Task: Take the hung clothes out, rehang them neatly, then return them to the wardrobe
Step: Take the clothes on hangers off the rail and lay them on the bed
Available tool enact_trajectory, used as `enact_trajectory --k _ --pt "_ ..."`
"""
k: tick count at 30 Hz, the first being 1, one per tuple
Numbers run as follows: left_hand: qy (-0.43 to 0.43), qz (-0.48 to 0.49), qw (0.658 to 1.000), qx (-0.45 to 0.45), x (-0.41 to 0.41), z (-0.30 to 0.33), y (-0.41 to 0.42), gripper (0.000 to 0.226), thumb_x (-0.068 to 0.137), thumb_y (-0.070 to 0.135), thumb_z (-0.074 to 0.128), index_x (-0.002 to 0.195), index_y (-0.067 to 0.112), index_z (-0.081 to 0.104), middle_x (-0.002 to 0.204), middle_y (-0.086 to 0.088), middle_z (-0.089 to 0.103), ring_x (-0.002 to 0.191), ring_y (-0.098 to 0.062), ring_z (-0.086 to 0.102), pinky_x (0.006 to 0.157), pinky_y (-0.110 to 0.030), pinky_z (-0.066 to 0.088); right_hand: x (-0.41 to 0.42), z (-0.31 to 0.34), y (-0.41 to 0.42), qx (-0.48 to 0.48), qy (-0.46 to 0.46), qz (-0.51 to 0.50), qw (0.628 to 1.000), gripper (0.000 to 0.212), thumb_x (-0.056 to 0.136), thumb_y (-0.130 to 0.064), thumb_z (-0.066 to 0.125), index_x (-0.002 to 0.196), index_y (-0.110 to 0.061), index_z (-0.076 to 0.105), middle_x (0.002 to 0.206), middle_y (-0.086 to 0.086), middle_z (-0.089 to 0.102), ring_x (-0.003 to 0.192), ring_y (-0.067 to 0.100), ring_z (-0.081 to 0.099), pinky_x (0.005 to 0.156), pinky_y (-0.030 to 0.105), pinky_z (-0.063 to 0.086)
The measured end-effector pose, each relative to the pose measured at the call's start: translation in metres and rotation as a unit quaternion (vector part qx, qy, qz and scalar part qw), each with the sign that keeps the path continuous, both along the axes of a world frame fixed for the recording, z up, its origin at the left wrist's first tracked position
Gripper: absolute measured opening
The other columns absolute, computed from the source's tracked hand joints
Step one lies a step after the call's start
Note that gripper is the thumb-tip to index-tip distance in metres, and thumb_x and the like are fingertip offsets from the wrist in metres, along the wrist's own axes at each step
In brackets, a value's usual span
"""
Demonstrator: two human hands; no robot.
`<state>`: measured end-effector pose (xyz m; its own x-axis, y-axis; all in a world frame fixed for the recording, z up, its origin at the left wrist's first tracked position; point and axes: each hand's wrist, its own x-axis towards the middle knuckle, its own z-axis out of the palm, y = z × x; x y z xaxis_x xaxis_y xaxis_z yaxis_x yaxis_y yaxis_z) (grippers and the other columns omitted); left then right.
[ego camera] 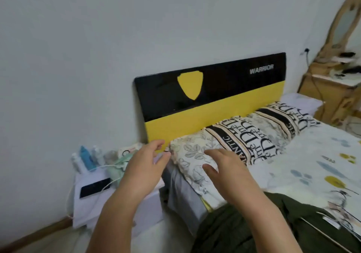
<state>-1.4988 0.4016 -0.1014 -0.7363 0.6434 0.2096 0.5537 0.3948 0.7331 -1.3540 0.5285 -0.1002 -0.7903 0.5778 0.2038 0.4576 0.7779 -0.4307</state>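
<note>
Garment (244, 231): dark green, crumpled, lying on the bed (312, 155) at bottom right of frame. A thin metal rod, maybe a hanger (320, 224), lies across its right side; blurred, can't confirm.

My right hand (224, 166): frame centre, above the near pillow (195, 155), fingers spread and relaxed, grasping nothing. Can't tell if the fingertips touch the pillow. Forearm crosses over the garment's upper edge.

My left hand (146, 164): just left of the pillow's corner, at the lower left end of the headboard (195, 104). Fingers loosely curled; something small and dark sits at the fingertips by the pillow edge. Can't tell whether I'm pinching it.

Outward: second pillow (283, 119) further along toward the right, both lettered black and cream, both against the headboard. Headboard black over yellow, yellow shield, "WARRIOR" at its upper right.

Lower left: nightstand (117, 203) beside the bed with a dark phone (94, 187) on a white cable, bottles (86, 158) behind it.

Upper right: wooden dresser with oval mirror (343, 24), clutter on its shelves.
</note>
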Motion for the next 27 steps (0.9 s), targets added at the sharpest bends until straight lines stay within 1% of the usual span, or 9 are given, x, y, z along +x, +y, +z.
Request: enact_trajectory --k 3,5,7,10,14,19,21,23,27 --pt "-0.006 0.086 0.996 0.015 -0.008 0.007 -0.038 0.036 0.090 0.027 0.055 0.126 0.022 0.052 0.128 0.004 0.056 0.114 -0.015 0.054 0.101 -0.035 0.041 -0.029 0.009 -0.021 0.015 -0.011 0.075 0.997 0.039 0.096 -0.033 0.044 0.133 -0.024 0.045 0.137 0.000 0.045 0.128 0.020 0.035 0.101 0.031 0.032" --pt "-0.008 0.143 0.990 0.016 -0.008 0.009 -0.062 0.035 0.091 0.027 0.055 0.126 0.023 0.053 0.128 0.004 0.056 0.114 -0.015 0.054 0.102 -0.035 0.040 -0.046 0.012 -0.036 0.026 -0.019 0.124 0.992 0.040 0.095 -0.032 0.045 0.135 -0.024 0.044 0.138 0.001 0.044 0.128 0.020 0.035 0.101 0.029 0.031" --pt "0.000 0.191 0.981 0.015 -0.005 0.010 -0.084 0.036 0.090 0.025 0.056 0.126 0.022 0.053 0.128 0.004 0.056 0.115 -0.016 0.053 0.101 -0.034 0.040 -0.060 0.012 -0.051 0.035 -0.022 0.176 0.983 0.044 0.095 -0.034 0.046 0.137 -0.026 0.041 0.139 0.000 0.043 0.128 0.020 0.034 0.103 0.028 0.029" --pt "0.015 0.259 0.966 -0.002 0.001 0.012 -0.120 0.040 0.090 0.024 0.056 0.130 0.019 0.051 0.131 0.000 0.053 0.116 -0.019 0.051 0.096 -0.037 0.043 -0.079 0.013 -0.076 0.049 -0.023 0.252 0.966 0.044 0.094 -0.037 0.047 0.137 -0.027 0.042 0.139 0.000 0.043 0.127 0.021 0.035 0.104 0.029 0.029" --pt "0.029 0.338 0.940 -0.044 0.010 0.013 -0.183 0.044 0.091 0.028 0.054 0.134 0.020 0.045 0.135 -0.001 0.048 0.119 -0.018 0.049 0.099 -0.033 0.040 -0.100 0.016 -0.122 0.067 -0.030 0.355 0.932 0.043 0.095 -0.038 0.046 0.136 -0.026 0.042 0.138 0.000 0.043 0.128 0.021 0.035 0.105 0.029 0.031" --pt "0.015 0.430 0.901 -0.065 0.028 0.013 -0.267 0.046 0.092 0.033 0.052 0.135 0.021 0.042 0.138 -0.001 0.045 0.121 -0.018 0.047 0.101 -0.033 0.039 -0.115 0.025 -0.191 0.055 -0.034 0.459 0.886 0.045 0.095 -0.038 0.044 0.138 -0.027 0.039 0.138 -0.003 0.043 0.128 0.019 0.037 0.104 0.031 0.033" --pt "0.007 0.458 0.886 -0.071 0.034 0.014 -0.299 0.047 0.092 0.035 0.051 0.137 0.022 0.040 0.139 0.001 0.043 0.124 -0.016 0.045 0.102 -0.031 0.038 -0.123 0.029 -0.222 0.061 -0.036 0.493 0.867 0.043 0.096 -0.037 0.043 0.137 -0.026 0.041 0.136 -0.002 0.044 0.127 0.019 0.038 0.103 0.033 0.035" --pt "0.011 0.485 0.871 -0.075 0.038 0.016 -0.331 0.048 0.093 0.036 0.050 0.138 0.024 0.039 0.140 0.003 0.042 0.125 -0.015 0.044 0.102 -0.030 0.037 -0.133 0.033 -0.255 0.066 -0.034 0.517 0.853 0.041 0.096 -0.035 0.042 0.136 -0.026 0.041 0.137 -0.001 0.043 0.129 0.020 0.035 0.103 0.031 0.034" --pt "0.017 0.531 0.843 -0.087 0.040 0.028 -0.397 0.049 0.093 0.037 0.050 0.139 0.026 0.037 0.140 0.003 0.042 0.124 -0.015 0.044 0.101 -0.031 0.039 -0.153 0.038 -0.324 0.069 -0.023 0.561 0.825 0.046 0.097 -0.036 0.041 0.142 -0.027 0.034 0.145 -0.002 0.036 0.134 0.018 0.030 0.108 0.028 0.029"
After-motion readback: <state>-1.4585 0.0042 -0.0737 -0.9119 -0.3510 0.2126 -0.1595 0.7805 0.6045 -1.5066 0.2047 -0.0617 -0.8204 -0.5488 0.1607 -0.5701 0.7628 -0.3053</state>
